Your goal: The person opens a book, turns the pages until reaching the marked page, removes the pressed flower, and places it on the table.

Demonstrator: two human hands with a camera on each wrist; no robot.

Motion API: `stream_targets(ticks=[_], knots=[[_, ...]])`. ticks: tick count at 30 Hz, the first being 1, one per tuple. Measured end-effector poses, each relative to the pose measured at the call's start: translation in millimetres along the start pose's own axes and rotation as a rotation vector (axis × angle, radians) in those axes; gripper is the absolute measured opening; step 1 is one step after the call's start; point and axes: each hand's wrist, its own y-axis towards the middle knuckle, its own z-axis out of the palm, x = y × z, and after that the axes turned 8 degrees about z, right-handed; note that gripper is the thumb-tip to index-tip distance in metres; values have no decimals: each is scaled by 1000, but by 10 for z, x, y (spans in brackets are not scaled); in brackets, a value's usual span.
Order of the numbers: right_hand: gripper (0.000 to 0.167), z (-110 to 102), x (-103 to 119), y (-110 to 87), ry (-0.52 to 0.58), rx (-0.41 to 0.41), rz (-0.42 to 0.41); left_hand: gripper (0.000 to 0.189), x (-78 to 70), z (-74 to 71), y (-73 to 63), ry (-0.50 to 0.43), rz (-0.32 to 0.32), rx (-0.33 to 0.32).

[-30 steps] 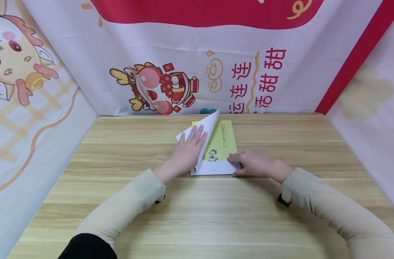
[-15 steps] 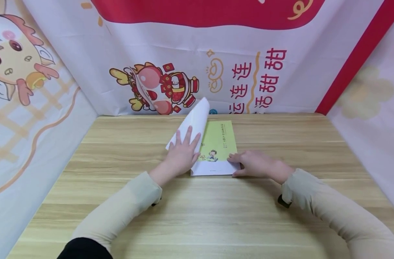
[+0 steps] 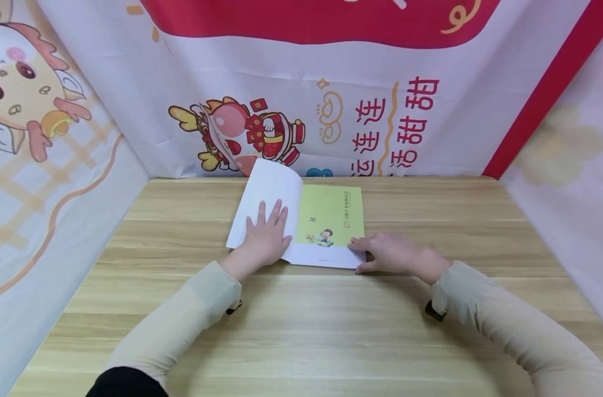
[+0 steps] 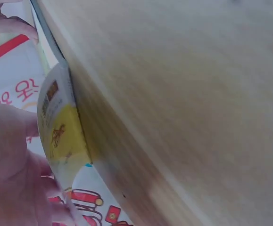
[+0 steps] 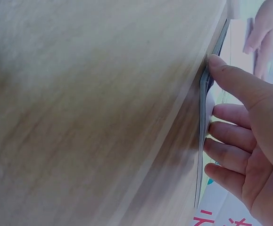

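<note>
A thin book point(image 3: 330, 220) lies on the table with its cover turned out to the left. The page on its right is light green with a small cartoon figure and a white lower band. My left hand point(image 3: 263, 237) rests with spread fingers on the white inside of the cover point(image 3: 275, 184), whose far part curves up off the table. In the left wrist view the cover's yellow outer side point(image 4: 65, 129) shows under that hand. My right hand point(image 3: 388, 252) holds the book's near right corner, thumb at the near edge and fingers at the right edge.
The wood-grain table point(image 3: 326, 331) extends in front of the book and to both sides. A printed white and red cloth point(image 3: 276, 60) hangs right behind the table's far edge. Patterned cloths also flank the table on the left and right.
My left hand has moved left, swinging the cover over from the right. More of the green page shows. The right hand has stayed at the book's corner.
</note>
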Motion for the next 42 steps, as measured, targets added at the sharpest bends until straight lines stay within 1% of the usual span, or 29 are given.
stream_targets(ticks=[2, 5, 8, 13, 16, 23, 25, 28, 31, 35, 39, 42], knots=[[63, 4, -4, 0, 10, -1, -9, 77, 41, 19, 4, -36, -17, 33], [63, 17, -27, 0, 22, -4, -18, 79, 75, 6, 1, -73, -34, 68], [63, 20, -59, -1, 31, -10, -33, 79, 79, -15, -10, -85, -31, 96], [64, -9, -114, -3, 60, 14, -25, 79, 68, 14, -10, -118, -37, 124], [65, -30, -143, -4, 73, 35, -6, 79, 53, 26, -8, -137, -43, 128], [68, -76, -166, 0, 91, 68, -10, 79, 56, 34, -18, -161, -27, 126], [66, -88, -167, 10, 84, 73, -13, 79, 64, 40, -25, -169, -17, 125], [59, -105, -163, 22, 79, 82, -19, 77, 86, 54, -34, -176, 6, 122], [53, -112, -162, 35, 73, 88, -13, 75, 105, 71, -41, -168, 31, 124], [50, -114, -168, 51, 55, 95, -7, 73, 118, 84, -37, -155, 46, 121], [47, -132, -160, 53, 44, 105, -7, 73, 123, 87, -38, -158, 45, 114], [52, -155, -141, 49, 47, 118, -10, 73, 126, 92, -42, -157, 46, 115]])
